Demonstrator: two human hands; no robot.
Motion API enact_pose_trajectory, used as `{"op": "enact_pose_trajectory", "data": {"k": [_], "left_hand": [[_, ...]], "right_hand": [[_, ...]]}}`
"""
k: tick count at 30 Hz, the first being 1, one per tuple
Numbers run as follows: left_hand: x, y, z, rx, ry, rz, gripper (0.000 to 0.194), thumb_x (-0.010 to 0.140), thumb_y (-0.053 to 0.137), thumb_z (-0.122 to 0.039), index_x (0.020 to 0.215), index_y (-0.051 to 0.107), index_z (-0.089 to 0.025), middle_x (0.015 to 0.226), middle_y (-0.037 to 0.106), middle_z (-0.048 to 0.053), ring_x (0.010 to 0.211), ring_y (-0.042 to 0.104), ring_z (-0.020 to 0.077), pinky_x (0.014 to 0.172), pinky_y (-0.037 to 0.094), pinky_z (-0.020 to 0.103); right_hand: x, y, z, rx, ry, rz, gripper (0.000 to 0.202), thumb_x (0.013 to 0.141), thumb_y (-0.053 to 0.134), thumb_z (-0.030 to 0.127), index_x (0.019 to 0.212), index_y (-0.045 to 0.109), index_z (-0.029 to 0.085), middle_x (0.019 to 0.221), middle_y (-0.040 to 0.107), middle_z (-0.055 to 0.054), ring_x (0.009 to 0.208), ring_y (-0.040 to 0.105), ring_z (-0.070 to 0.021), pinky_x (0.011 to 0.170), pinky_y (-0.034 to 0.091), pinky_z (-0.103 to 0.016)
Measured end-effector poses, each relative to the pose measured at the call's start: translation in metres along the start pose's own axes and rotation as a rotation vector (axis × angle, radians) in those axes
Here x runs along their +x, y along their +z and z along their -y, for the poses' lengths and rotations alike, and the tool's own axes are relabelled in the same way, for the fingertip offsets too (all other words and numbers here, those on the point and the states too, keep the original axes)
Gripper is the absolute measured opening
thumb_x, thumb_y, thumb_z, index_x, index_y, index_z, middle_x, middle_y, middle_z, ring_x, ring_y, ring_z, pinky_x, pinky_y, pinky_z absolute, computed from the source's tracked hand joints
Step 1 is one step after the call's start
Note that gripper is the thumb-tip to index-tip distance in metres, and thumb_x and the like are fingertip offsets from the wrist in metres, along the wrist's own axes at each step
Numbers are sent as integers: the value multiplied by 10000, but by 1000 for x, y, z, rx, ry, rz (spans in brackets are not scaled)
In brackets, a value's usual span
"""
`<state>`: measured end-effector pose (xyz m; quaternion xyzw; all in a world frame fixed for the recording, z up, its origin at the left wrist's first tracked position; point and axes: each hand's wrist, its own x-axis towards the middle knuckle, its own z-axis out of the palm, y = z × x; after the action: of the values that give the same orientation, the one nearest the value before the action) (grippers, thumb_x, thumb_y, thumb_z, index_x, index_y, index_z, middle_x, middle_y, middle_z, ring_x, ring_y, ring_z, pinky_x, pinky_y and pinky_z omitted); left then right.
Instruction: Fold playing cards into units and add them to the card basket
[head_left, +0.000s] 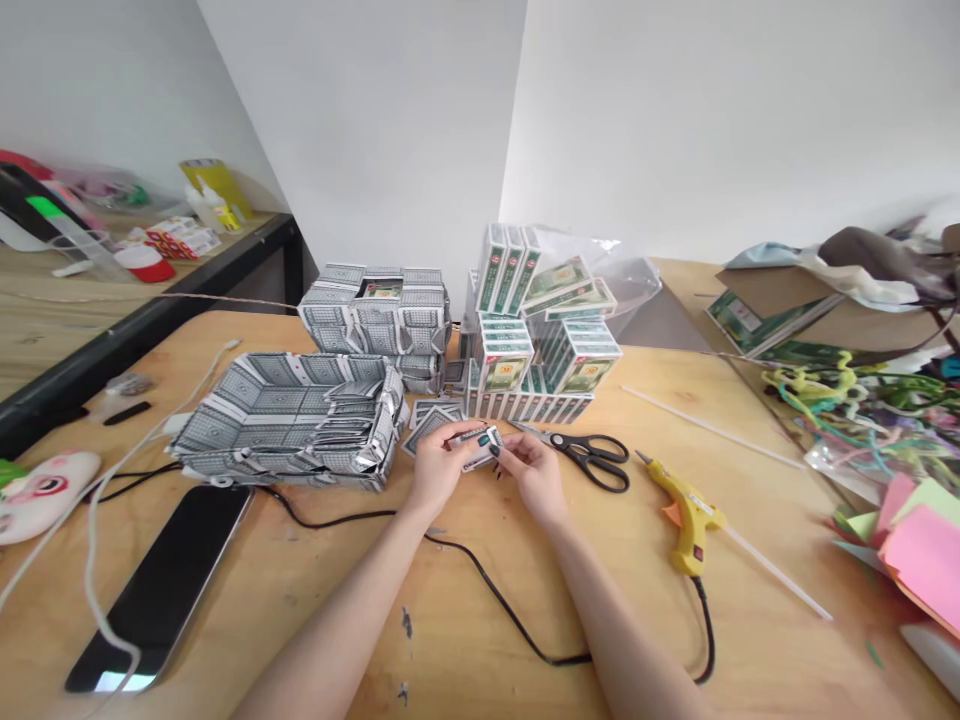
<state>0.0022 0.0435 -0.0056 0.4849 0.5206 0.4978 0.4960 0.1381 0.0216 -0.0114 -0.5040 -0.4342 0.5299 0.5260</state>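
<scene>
Between both hands, above the wooden table, is a small folded playing card. My left hand pinches its left side, fingers closed on it. My right hand has its fingertips pressed on the card's right side, with dark nail polish showing. Just behind my left hand, loose cards lie on the table. To the left sits an open tray built of folded cards, holding more folded cards. Scissors with black handles lie right of my right hand.
A yellow glue gun with its cord lies at the right. Stacked card boxes and a folded-card structure stand behind. A black phone and white cable are at the left. A dark cable runs beneath my forearms.
</scene>
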Motion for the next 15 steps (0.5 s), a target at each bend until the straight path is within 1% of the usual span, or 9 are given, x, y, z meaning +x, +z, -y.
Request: {"op": "enact_pose_trajectory", "data": {"k": [3,5,7,11,15], "left_hand": [[-1,0,-2,-92,-70,50,264,626,633,-203,883,668,-153,913,679,69,809,616,187,695,478,276],[-1,-1,-3,-109,-86,83,260,619,636,-196,872,671,-143,920,679,78,817,618,195,705,480,283],[-1,-3,-3,-94,-75,105,243,620,635,-188,855,675,-139,927,678,83,841,616,201,729,477,288],[0,-5,-4,-44,-30,106,228,643,617,-186,861,671,-151,936,676,77,867,612,203,755,476,300],[-1,-3,-2,-10,19,104,261,638,630,-201,895,649,-159,957,667,70,892,607,201,782,473,310]], "right_hand": [[0,-1,-1,-29,22,-16,250,643,672,366,666,533,159,503,532,37,413,452,-82,416,357,-207],[0,-3,0,-59,10,-19,255,657,660,373,642,513,165,462,495,52,390,411,-74,399,312,-199],[-1,-4,1,-95,-26,-1,245,688,630,384,647,526,165,469,478,55,401,387,-71,405,288,-198],[-2,-4,2,-139,-78,44,238,718,590,395,710,591,158,576,531,21,488,430,-90,461,313,-211],[0,-5,-2,-91,-40,-14,240,692,609,394,699,593,155,537,505,31,455,395,-85,441,288,-211]]}}
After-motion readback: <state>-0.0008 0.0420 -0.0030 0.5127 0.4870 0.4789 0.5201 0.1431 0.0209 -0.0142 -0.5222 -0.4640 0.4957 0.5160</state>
